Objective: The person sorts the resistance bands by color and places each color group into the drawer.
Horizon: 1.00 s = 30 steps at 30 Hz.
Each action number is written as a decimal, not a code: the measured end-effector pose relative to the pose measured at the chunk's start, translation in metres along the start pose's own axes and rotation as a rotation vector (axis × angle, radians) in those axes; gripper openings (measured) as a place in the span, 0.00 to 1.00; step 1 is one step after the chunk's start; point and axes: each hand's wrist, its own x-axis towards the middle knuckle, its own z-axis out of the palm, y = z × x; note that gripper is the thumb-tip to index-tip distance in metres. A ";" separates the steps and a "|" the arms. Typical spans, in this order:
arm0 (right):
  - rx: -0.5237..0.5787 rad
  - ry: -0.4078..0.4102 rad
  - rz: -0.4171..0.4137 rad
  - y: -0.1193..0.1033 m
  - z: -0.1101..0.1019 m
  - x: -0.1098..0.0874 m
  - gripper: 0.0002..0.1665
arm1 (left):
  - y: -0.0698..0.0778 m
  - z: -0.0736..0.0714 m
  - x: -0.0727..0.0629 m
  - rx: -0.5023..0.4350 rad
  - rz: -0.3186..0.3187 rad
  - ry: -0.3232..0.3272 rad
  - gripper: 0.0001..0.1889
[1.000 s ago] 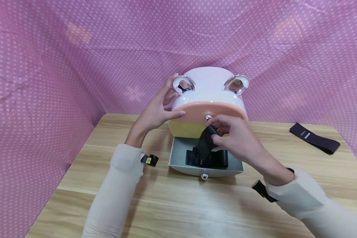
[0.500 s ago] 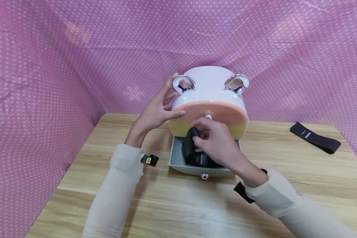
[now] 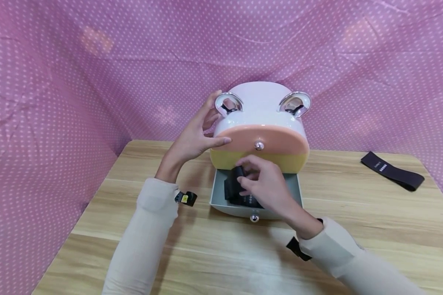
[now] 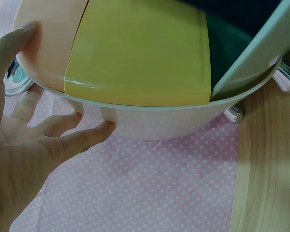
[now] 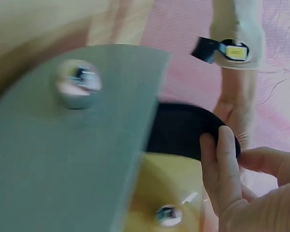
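My left hand (image 3: 193, 137) braces a small white drawer cabinet (image 3: 260, 100), thumb on its orange front and spread fingertips (image 4: 104, 130) against its side. The cabinet has silver ears, an orange drawer (image 3: 240, 139), a yellow drawer (image 3: 295, 162) and a grey-green bottom drawer (image 3: 232, 210) that is pulled out. Over that bottom drawer, my right hand (image 3: 267, 180) pinches a folded black resistance loop band (image 5: 176, 128) between thumb and fingers. More black band (image 3: 248, 200) with white print lies under it in the drawer, partly hidden by my right hand.
Another black loop band (image 3: 391, 171) lies flat at the right on the wooden table (image 3: 221, 262). Pink polka-dot cloth (image 3: 170, 53) hangs behind the cabinet and at the sides. A silver knob (image 3: 254, 218) sticks out from the bottom drawer's front.
My right hand has moved left and then lower over the bottom drawer, bringing the pinched black band down into it. My left hand and the cabinet have stayed in place.
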 end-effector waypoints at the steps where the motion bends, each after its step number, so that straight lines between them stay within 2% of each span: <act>1: 0.007 0.010 0.009 0.005 -0.002 -0.002 0.20 | 0.000 0.000 0.000 0.000 -0.002 0.000 0.59; 10: -0.021 0.066 0.095 0.034 -0.019 -0.011 0.21 | 0.000 0.000 0.001 0.002 -0.024 0.001 0.59; 15: -0.119 0.038 0.143 0.047 -0.026 -0.011 0.19 | 0.000 0.000 0.000 -0.001 -0.032 0.003 0.59; 30: -0.482 0.037 0.016 0.065 -0.039 -0.011 0.16 | 0.000 0.000 0.001 -0.004 -0.023 -0.001 0.59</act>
